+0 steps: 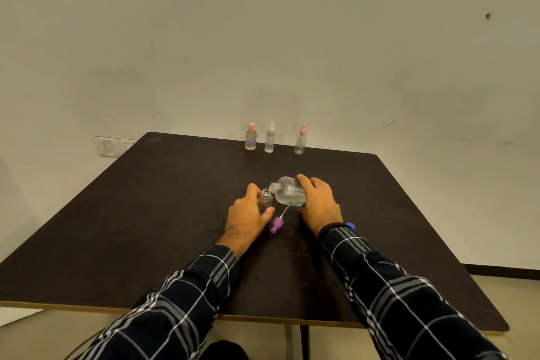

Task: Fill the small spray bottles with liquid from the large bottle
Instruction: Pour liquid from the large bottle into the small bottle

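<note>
The left hand (248, 213) is curled round the small open bottle (265, 199), thumb on the near side, and holds it upright on the dark table (146, 213), close to the table's middle. The right hand (318, 202) grips the large bottle (287, 190) by its body. It is tipped nearly flat, with its open neck pointing to 9 o'clock and its mouth just over the small bottle's rim. Whether liquid is running cannot be told.

At 5 o'clock from the small bottle, between the two wrists, a purple spray head (276, 224) lies on the table, its white tube pointing to 1 o'clock.

At 12 o'clock, well apart along the far edge, three bottles stand upright: a pink-capped bottle (250, 137), a white-topped sprayer (270, 139) just beside it, and a pink-topped sprayer (300, 140) set off toward 3 o'clock.
</note>
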